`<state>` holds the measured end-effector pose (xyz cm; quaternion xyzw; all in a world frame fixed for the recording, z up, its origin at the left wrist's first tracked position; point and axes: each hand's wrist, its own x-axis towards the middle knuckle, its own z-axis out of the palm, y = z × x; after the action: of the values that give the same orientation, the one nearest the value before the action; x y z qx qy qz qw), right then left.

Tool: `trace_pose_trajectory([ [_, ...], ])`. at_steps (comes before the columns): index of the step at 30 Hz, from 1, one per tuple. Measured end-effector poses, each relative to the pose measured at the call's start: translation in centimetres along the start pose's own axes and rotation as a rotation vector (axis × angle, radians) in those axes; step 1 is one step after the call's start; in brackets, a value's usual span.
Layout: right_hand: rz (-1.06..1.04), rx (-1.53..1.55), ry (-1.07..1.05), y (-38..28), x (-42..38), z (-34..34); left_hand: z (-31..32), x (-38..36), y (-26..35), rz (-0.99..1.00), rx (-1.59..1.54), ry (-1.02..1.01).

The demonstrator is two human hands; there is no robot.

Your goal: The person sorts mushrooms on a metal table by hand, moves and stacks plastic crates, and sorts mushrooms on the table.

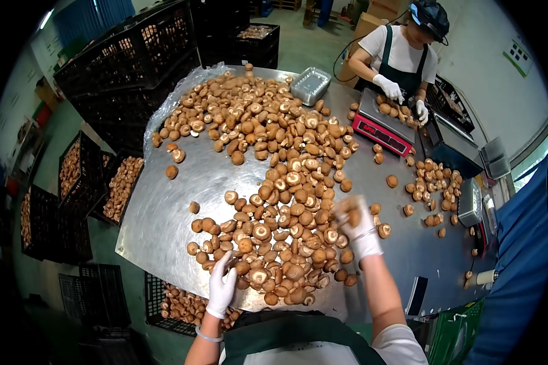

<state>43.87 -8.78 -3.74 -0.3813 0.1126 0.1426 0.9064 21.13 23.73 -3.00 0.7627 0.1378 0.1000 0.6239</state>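
Note:
A large heap of brown shiitake mushrooms point(298, 207) spreads across the metal table point(158, 213). My left hand point(221, 289), in a white glove, is at the near left edge of the heap. Its thumb and fingers are apart, and nothing shows in the palm. Over the heap's right edge, my gloved right hand point(360, 230) is smeared by motion. A brown mushroom point(352, 215) shows among its fingers, which appear closed around it. Some loose mushrooms lie just right of that hand.
Across the table a co-worker point(402, 61) in white gloves handles mushrooms on a red scale point(380, 134). Clear plastic trays point(311, 85) stand near the back. Black crates point(125, 182) with mushrooms stand at left; another crate point(155, 304) sits below the table's front edge.

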Motion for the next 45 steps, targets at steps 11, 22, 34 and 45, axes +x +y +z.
trace_pose_trajectory([
  [11, -0.206, -0.680, 0.202, -0.7, -0.2, -0.2, -2.0, -0.7, -0.5, -0.041, 0.065, 0.153],
  [22, -0.142, -0.935, -0.088, 2.3, -1.6, 1.9, -3.5, 0.2, -2.9, 0.042, 0.221, 0.324],
  [34, 0.182, -0.364, -0.351, 6.6, -5.4, 3.4, -2.7, 7.8, -5.3, 0.248, 0.732, 0.330],
  [45, 0.207, -0.391, -0.364, 7.9, -7.3, 3.4, -15.2, -3.4, -5.7, -0.070, 0.833, 0.664],
])
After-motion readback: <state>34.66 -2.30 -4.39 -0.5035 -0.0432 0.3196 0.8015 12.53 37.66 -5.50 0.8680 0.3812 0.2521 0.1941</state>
